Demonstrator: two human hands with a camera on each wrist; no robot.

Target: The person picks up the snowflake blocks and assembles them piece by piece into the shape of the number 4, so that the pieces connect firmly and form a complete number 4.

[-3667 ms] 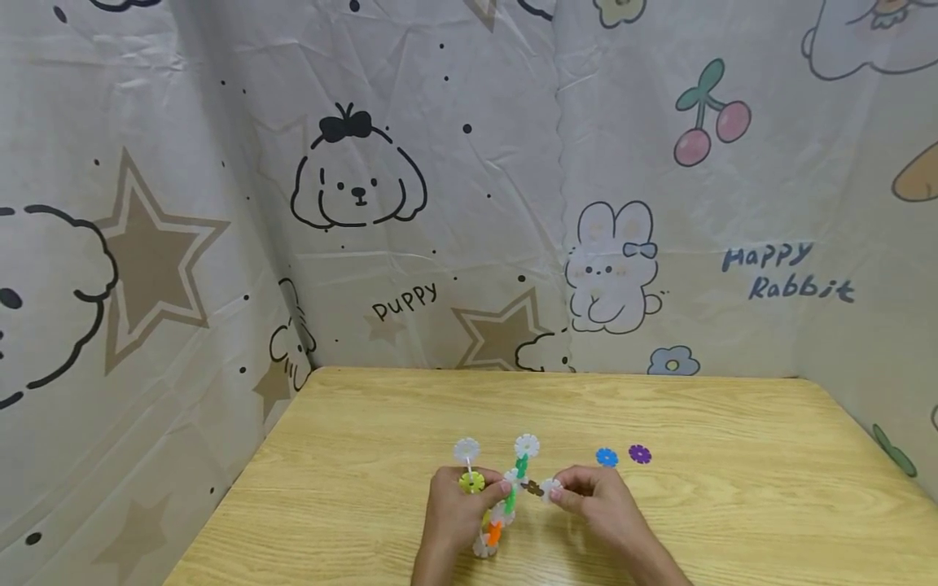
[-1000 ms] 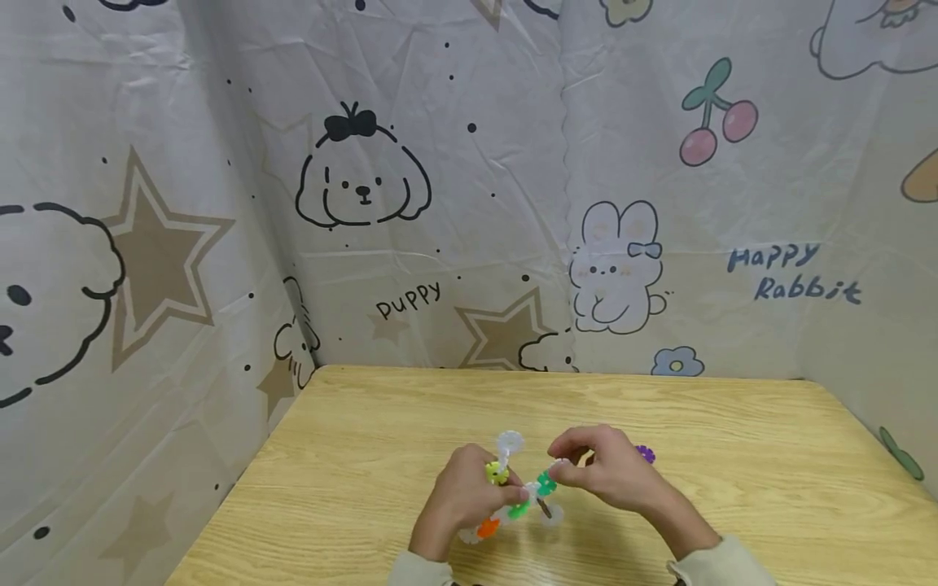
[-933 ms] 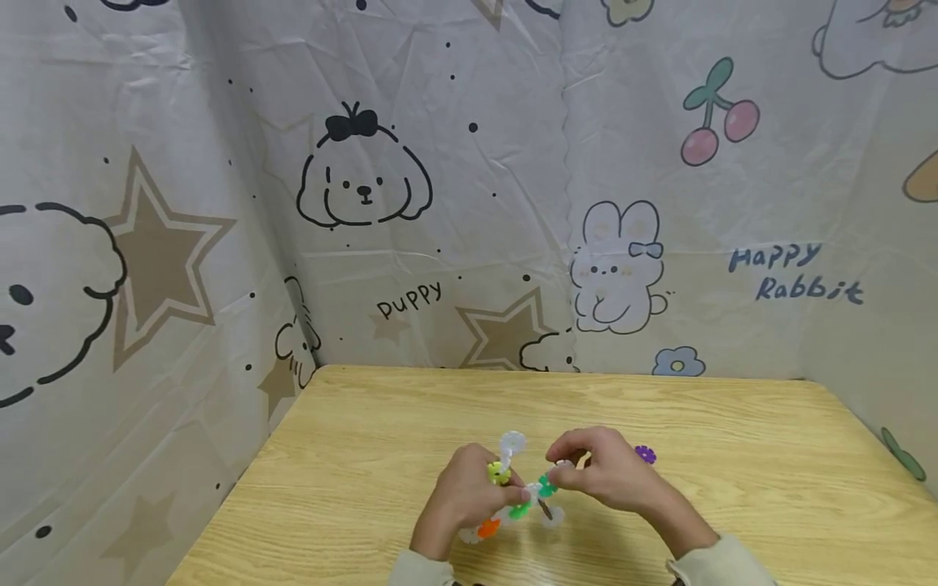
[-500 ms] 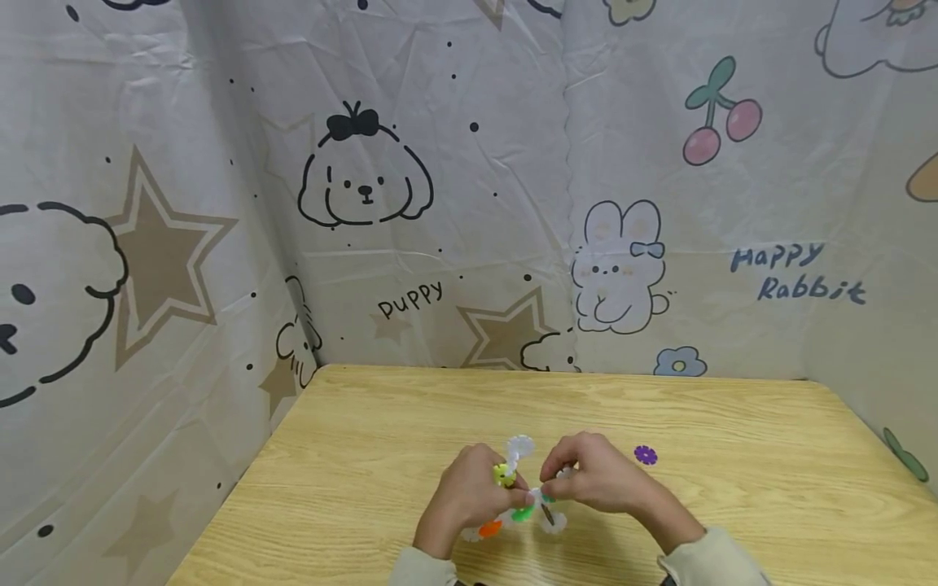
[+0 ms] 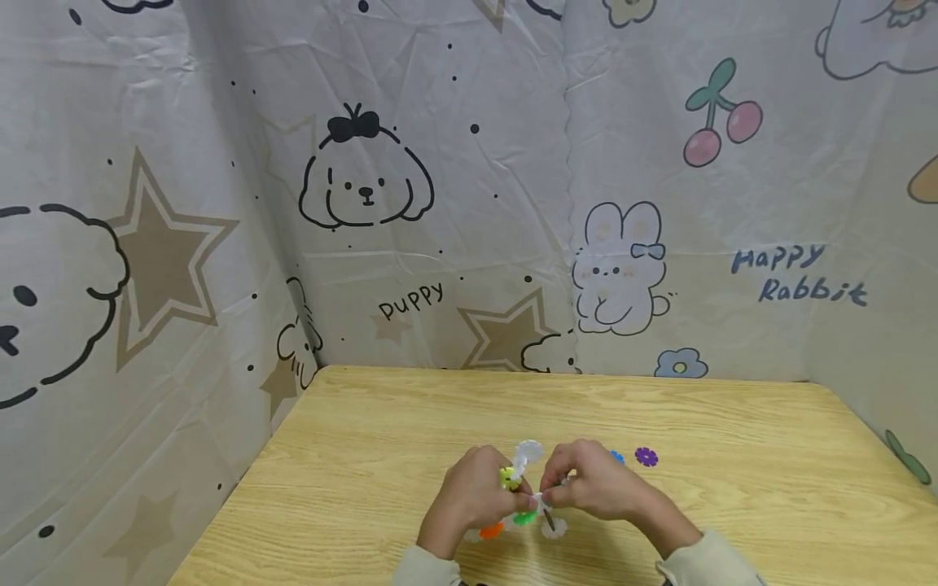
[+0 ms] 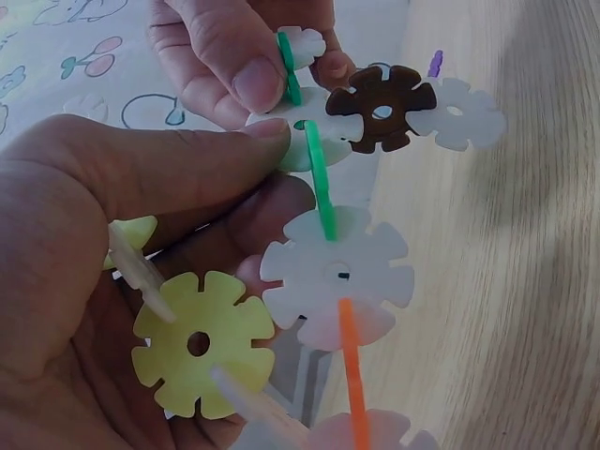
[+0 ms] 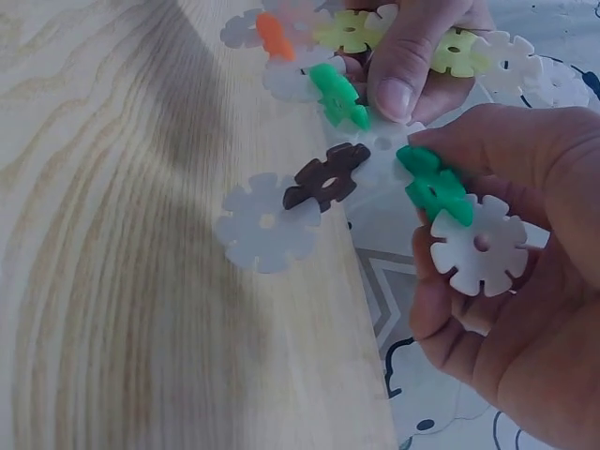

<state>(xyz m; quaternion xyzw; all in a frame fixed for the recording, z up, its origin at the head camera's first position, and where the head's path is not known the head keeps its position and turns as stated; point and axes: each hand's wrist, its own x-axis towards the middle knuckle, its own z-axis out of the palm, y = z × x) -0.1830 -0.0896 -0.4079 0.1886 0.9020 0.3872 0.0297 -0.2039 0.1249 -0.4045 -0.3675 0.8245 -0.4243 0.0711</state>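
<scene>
A chain of slotted snowflake discs is held up between both hands. My left hand (image 5: 476,492) pinches a white disc at a junction between thumb and fingers. Joined there are a light green disc (image 6: 322,183) and a brown disc (image 6: 356,108), which carries another white disc (image 7: 248,230). With thumb and index finger, my right hand (image 5: 597,484) grips a dark green disc (image 7: 434,187) against that junction. A white end disc (image 7: 459,244) hangs from it by the right palm. Orange (image 6: 354,375) and yellow discs (image 6: 169,319) continue the chain beside the left hand.
Beyond the right hand, a purple disc (image 5: 646,456) and a partly hidden blue disc (image 5: 618,457) lie loose on the wooden table (image 5: 366,456). A printed cloth (image 5: 484,228) hangs behind the table and along its sides.
Earlier the right hand held the white disc on the brown one; then it shifted to the dark green disc. In the last second it has moved down and left, closer to the left hand.
</scene>
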